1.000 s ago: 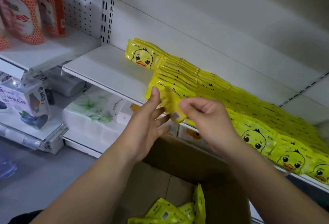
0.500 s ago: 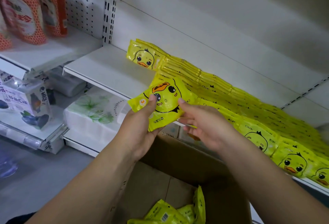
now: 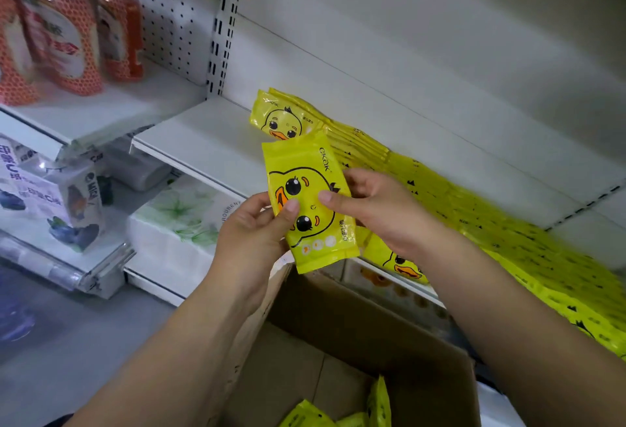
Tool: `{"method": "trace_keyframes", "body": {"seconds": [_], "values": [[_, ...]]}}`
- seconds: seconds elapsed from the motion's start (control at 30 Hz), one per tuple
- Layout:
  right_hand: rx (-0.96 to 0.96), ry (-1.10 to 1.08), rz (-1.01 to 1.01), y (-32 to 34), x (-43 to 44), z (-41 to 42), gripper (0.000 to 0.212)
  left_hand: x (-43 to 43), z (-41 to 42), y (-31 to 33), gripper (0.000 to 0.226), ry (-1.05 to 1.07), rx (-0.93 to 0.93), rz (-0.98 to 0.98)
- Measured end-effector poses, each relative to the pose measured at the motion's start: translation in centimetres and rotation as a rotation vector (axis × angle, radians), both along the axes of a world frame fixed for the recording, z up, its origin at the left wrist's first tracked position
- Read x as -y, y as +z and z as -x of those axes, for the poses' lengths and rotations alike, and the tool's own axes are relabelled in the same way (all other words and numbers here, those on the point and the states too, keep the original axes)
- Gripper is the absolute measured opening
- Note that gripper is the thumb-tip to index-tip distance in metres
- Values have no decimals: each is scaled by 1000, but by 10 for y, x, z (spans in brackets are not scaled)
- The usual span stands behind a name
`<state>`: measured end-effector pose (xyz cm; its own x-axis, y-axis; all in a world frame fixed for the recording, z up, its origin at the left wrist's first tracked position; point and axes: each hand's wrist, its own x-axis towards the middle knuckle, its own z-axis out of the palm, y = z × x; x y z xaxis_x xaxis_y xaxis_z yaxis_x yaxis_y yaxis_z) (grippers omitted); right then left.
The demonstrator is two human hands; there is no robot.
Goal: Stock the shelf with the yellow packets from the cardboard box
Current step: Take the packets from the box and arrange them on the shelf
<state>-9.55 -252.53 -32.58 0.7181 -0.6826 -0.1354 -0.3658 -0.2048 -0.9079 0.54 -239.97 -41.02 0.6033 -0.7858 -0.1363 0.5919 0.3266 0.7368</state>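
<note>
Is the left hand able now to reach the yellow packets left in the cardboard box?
Probably not at once: the left hand grips the held packet together with the right hand. The cardboard box stands open below, so the way looks free.

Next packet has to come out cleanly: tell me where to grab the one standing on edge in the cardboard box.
Pinch the upright packet by its top edge, coming down from above: it stands on edge in the cardboard box, thin top uppermost.

White shelf (image 3: 203, 142) carries yellow duck packets (image 3: 528, 257), overlapped in row running rightward.
</note>
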Motion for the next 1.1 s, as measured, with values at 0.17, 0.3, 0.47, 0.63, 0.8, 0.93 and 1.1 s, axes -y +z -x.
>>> {"method": "trace_keyframes", "body": {"seconds": [0.17,0.3,0.47,0.63,0.8,0.93,1.1], "values": [[-40,66,111,6,19,-32,26,6,-23,-1,21,132,201,-177],[-80,5,304,9,56,-73,39,14,-43,-5,57,181,191,-389],[-122,27,577,13,111,-143,35,24,-58,-16,63,110,555,-640],[-62,24,706,-5,162,-205,30,30,-73,-36,68,-25,955,-861],[-119,74,784,-36,197,-238,33,34,-72,-55,76,-106,1087,-970],[-251,171,893,-62,217,-231,40,36,-67,-55,82,-137,1139,-1047],[-292,179,1003,-68,229,-219,40,42,-66,-53,80,-97,1120,-1062]]}}
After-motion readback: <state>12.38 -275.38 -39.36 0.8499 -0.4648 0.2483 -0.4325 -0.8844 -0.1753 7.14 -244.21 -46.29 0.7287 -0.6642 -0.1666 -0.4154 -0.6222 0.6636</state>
